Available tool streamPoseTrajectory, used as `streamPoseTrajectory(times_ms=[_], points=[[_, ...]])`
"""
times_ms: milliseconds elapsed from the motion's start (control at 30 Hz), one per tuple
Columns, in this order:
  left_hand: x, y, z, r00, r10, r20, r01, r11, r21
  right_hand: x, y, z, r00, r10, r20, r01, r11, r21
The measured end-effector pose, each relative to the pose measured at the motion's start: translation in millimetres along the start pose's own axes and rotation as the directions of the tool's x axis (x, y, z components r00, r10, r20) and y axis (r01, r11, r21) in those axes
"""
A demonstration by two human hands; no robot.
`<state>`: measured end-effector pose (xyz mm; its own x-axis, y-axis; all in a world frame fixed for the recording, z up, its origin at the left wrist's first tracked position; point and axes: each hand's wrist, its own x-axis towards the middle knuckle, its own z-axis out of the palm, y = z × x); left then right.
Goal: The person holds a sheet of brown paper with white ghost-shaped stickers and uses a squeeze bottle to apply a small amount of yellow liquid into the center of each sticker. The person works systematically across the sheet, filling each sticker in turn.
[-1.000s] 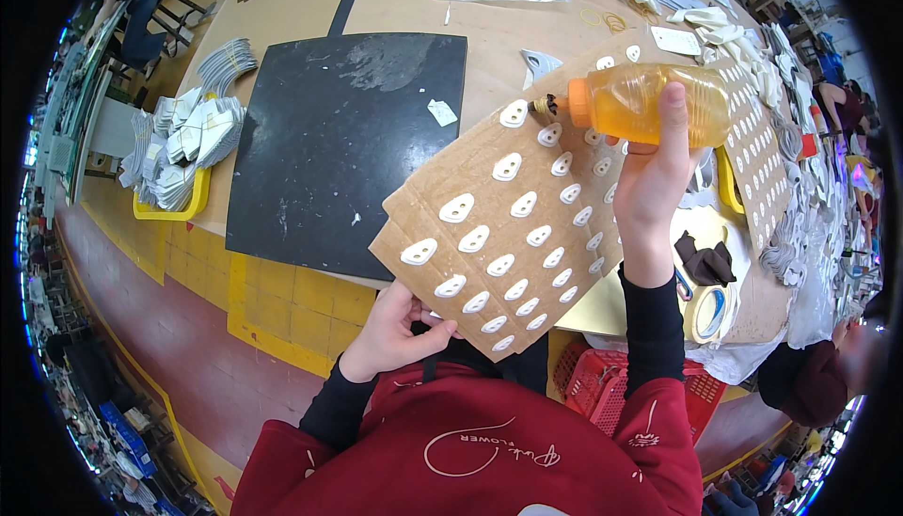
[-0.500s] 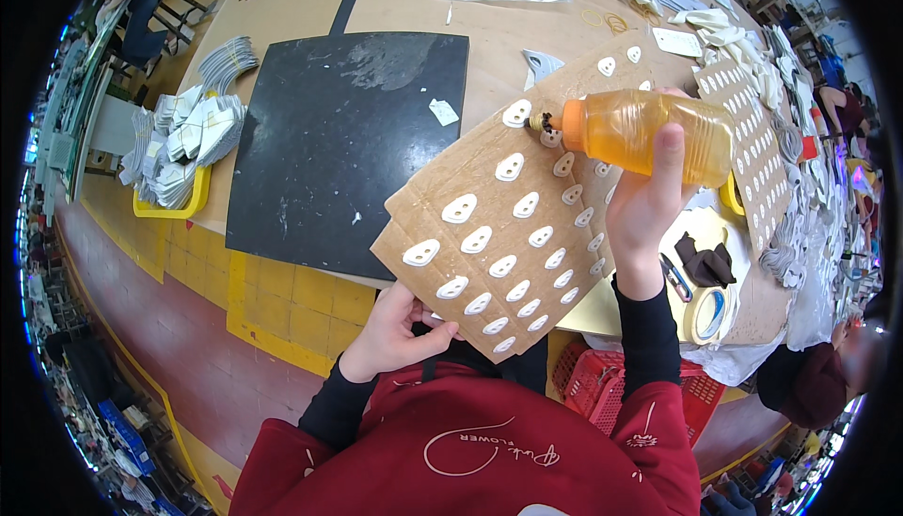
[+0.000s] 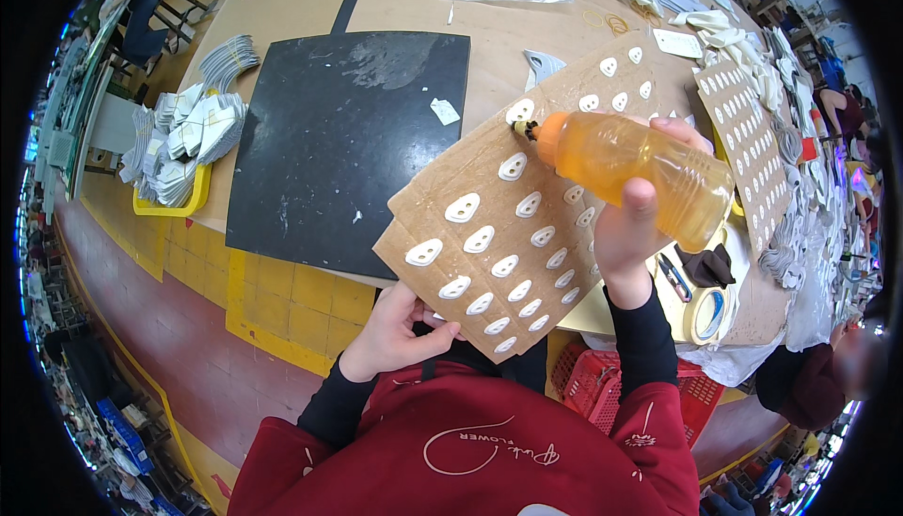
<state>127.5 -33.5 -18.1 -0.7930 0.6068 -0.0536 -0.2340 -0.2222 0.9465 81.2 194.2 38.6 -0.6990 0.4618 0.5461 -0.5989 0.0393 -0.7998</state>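
Observation:
My right hand (image 3: 632,234) is wrapped round a clear squeeze bottle (image 3: 649,173) of amber liquid with an orange cap. Tilted on its side, it has its dark-tipped nozzle (image 3: 525,128) at one white piece (image 3: 519,110) near the upper left edge of a brown cardboard sheet (image 3: 489,191). Rows of small white pieces with holes lie across that sheet, whose near corner juts past the table edge. Closed at this lower left edge is my left hand (image 3: 395,333), gripping the cardboard; a bit of white shows by its fingers, which are partly hidden.
Left of the cardboard lies a black board (image 3: 348,149). A yellow basket (image 3: 174,210) of bundled pieces stands further left. To the right are a tape roll (image 3: 705,315), a small cutter (image 3: 674,277), dark cloth (image 3: 707,267) and another cardboard sheet (image 3: 748,140). Red crates (image 3: 602,384) sit below.
The bottle's nozzle has shifted left and slightly down, to the upper left white piece. Its base has swung down toward me with my right hand. My left hand has stayed in place.

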Motion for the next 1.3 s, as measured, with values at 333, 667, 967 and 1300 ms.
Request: streamPoseTrajectory(times_ms=[333,667,967,1300], points=[[-1,-4,-2,1.000,-0.001,-0.010,0.001,1.000,0.009,33,3,-5,0.932,0.300,-0.204,-0.248,0.937,0.246],[-2,-8,-4,0.999,-0.031,-0.042,0.030,0.999,-0.027,36,4,-18,0.879,0.458,-0.135,-0.422,0.877,0.230],[-1,-6,-2,0.999,-0.016,-0.042,0.016,1.000,0.005,36,8,-13,0.946,0.282,-0.159,-0.279,0.959,0.041],[-2,-6,-2,0.999,-0.004,-0.038,0.006,0.999,0.040,34,9,-10,0.964,0.182,-0.192,-0.188,0.982,-0.016]])
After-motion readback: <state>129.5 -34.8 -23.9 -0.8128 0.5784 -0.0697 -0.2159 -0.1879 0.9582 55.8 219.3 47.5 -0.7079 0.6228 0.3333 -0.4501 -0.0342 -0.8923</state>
